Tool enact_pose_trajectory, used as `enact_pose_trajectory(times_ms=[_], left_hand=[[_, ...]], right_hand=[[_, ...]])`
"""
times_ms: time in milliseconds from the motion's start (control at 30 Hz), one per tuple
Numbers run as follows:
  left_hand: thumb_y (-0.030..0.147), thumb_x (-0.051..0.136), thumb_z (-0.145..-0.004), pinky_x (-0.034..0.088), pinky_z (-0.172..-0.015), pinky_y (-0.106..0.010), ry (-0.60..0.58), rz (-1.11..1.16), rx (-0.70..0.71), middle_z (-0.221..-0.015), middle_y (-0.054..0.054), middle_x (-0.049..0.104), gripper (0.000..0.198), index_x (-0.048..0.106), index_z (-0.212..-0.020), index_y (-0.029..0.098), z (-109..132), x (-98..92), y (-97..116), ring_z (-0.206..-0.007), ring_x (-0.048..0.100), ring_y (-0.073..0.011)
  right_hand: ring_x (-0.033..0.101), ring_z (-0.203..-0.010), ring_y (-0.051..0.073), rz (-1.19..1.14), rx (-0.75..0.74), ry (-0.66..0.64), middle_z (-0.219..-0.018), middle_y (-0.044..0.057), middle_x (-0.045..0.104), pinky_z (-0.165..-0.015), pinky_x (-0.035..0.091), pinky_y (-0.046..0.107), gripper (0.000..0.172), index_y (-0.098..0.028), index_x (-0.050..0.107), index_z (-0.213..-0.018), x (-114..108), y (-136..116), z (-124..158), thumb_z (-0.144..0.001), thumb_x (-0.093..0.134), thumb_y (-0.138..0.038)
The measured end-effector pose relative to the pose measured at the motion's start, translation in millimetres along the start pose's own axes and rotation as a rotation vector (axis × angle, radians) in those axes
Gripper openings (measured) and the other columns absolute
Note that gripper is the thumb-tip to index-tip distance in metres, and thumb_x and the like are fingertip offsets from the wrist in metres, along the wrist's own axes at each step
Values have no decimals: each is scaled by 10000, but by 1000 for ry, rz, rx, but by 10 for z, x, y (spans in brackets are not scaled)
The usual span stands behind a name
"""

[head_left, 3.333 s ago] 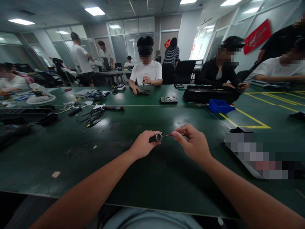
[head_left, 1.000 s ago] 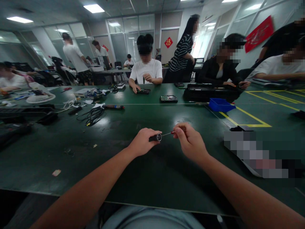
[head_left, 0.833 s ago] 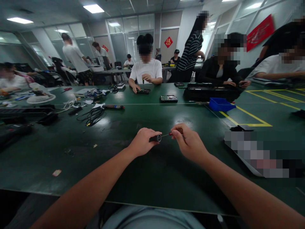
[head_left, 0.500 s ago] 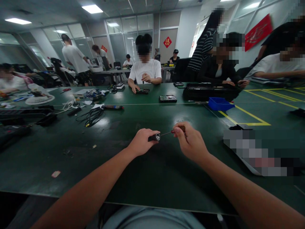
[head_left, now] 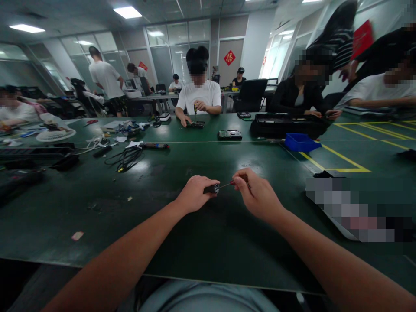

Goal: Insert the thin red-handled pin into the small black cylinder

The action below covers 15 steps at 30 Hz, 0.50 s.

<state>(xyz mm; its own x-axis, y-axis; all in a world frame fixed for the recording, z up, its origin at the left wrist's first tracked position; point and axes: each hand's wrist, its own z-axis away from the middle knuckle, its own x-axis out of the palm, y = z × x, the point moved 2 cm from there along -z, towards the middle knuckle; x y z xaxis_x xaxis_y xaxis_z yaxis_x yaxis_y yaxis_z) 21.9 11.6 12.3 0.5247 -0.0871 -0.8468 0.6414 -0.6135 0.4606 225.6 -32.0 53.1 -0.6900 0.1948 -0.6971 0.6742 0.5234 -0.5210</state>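
My left hand [head_left: 195, 193] is closed around a short black cylinder with a silver end, a screwdriver handle [head_left: 212, 188], held just above the green table [head_left: 195, 242]. My right hand [head_left: 256, 195] pinches a thin metal bit [head_left: 226, 184] with a reddish end. The bit's tip sits at the handle's silver end. Both hands hover over the table's middle, close together.
A blue bin [head_left: 300, 142] and a long black case [head_left: 286, 125] lie at the right rear. A hard drive [head_left: 229, 134] sits mid-table. Black cables [head_left: 125, 159] and tools clutter the left. A blurred-out flat object [head_left: 351, 210] lies to my right. Several people sit across the table.
My hands have stayed nearly still, the bit kept at the handle's end. A person in a striped top walked from the back doorway to the right, behind the seated people.
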Motion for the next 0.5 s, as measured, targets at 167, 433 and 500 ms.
enact_pose_trajectory(times_ms=[167, 433, 500], left_hand=[[221, 715, -860, 439, -999, -427, 6, 17, -35, -1112, -38, 703, 390, 658, -1244, 258, -1, 8, -39, -1059, 611, -230], [174, 675, -871, 467, -1005, -402, 77, 158, -93, -1155, -55, 659, 246, 667, -1115, 204, 8, -44, 16, -1088, 602, -220], [165, 673, -869, 478, -1009, -398, 116, 181, -122, -1182, -66, 647, 267, 646, -1134, 190, 6, -49, 8, -1100, 601, -221]], right_hand=[[649, -694, 209, 58, 2, 21, -799, 56, 681, -641, 434, 323, 183, -203, 549, -981, 4, 16, 5, -1003, 408, -317], [652, -686, 210, 64, 14, 73, -787, 52, 687, -630, 427, 320, 200, -209, 555, -970, -9, 4, -10, -1002, 408, -341], [648, -674, 208, 62, 28, 78, -776, 50, 686, -623, 425, 321, 204, -210, 560, -969, -13, 7, -9, -1002, 410, -344]])
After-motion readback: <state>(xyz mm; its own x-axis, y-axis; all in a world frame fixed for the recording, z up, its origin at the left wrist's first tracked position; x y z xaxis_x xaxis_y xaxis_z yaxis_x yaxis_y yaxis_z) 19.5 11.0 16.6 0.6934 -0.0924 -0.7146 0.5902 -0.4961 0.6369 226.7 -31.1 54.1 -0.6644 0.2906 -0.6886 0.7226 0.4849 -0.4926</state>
